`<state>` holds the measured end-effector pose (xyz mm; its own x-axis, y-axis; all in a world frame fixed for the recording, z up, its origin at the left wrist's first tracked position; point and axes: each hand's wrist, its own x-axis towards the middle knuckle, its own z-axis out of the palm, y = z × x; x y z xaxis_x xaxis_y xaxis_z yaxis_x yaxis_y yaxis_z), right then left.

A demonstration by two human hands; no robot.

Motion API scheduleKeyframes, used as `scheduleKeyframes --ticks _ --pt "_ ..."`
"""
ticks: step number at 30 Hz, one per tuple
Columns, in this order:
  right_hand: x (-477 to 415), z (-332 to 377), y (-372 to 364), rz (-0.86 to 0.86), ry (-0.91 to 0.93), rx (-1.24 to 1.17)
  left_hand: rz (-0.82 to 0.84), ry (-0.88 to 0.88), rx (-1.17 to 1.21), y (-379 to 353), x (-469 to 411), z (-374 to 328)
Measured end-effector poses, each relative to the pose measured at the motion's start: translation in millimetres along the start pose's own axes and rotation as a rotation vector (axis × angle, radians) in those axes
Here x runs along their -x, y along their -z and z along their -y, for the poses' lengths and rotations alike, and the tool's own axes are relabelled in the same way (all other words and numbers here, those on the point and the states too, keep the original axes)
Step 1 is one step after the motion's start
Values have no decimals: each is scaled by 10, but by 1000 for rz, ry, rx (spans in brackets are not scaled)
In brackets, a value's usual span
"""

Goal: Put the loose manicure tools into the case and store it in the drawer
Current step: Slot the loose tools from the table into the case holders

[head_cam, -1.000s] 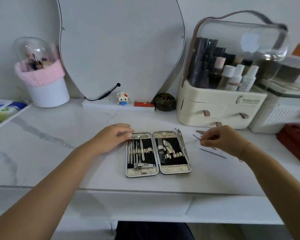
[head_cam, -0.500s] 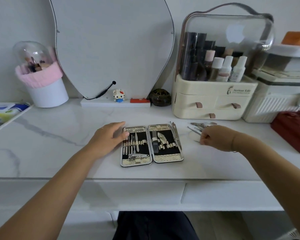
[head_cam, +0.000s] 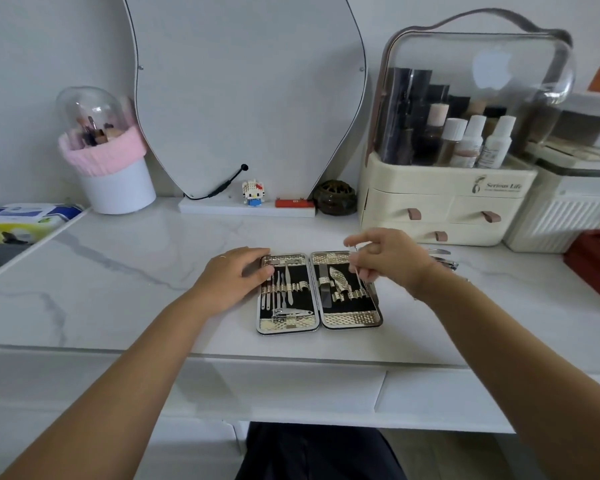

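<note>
Nearest me, past the front edge of the white marble-veined table (head_cam: 118,306), the manicure case (head_cam: 319,292) lies open flat, both halves lined in black with gold mesh bands. Its left half holds a row of slim picks in elastic loops and a nail clipper (head_cam: 291,312) below them; the right half holds a file and some broader pieces. My left hand (head_cam: 234,277) rests on the table with its fingers relaxed and laid against the case's upper left corner. My right hand (head_cam: 385,261) hovers over the right half, thumb and fingertips pinched on a thin metal tool (head_cam: 358,268) that points down toward the loops; I cannot tell whether its tip touches the lining. Just beyond that wrist a few loose tools (head_cam: 442,258) lie on the table. Behind them stands a cream cosmetics organiser (head_cam: 444,202) printed "Serious Life", with smaller writing beneath that I cannot read; its three small drawers (head_cam: 413,213) with pinkish pull tabs are closed, and bottles stand under its clear domed lid. Against the wall leans a curved mirror (head_cam: 246,91) on a white base, where a small block-built cat figure (head_cam: 253,192) and a flat red item (head_cam: 293,203) sit, with a dark round pot (head_cam: 335,201) beside them. Far left stands a white brush cup (head_cam: 113,168) with a pink knitted band and a clear dome.
</note>
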<state>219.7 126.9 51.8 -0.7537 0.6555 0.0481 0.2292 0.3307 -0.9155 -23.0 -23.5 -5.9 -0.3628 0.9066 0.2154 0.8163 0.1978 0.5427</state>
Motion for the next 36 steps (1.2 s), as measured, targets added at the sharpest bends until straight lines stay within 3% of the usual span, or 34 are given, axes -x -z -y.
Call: scheduleKeyframes --ticks 6,21,36 --pt "-203 -76 -124 -80 -106 32 -19 -10 15 2 -8 10" --pt "-266 -148 -90 -205 -87 224 -31 -11 10 5 -10 -4" --pt "-114 -196 -32 -127 19 477 -38 -18 30 2 -8 8"
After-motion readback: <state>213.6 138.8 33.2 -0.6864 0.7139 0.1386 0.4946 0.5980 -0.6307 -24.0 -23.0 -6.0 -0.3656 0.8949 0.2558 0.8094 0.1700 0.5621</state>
